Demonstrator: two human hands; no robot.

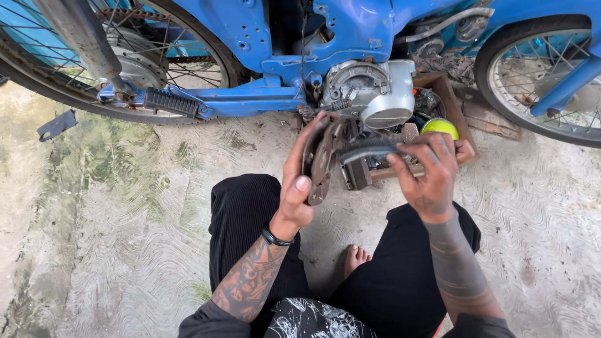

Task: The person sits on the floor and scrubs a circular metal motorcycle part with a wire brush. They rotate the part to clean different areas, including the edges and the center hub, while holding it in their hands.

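I squat on a concrete floor beside a blue motorbike [350,31]. My left hand [299,175] grips a rusty round engine part [322,159], held upright by its rim. My right hand [432,169] holds a dark curved piece with a ribbed edge [366,150] against that round part, at chest height in front of me. Just behind my hands sits the bike's silver engine cover [375,94]. Both forearms are tattooed, and a black band circles the left wrist.
A wooden box [454,106] under the engine holds small parts and a yellow-green round lid [439,127]. Spoked wheels stand at far left [125,56] and far right [544,75]. A ribbed footrest [170,102] sticks out at left. A small metal scrap [56,125] lies on the floor.
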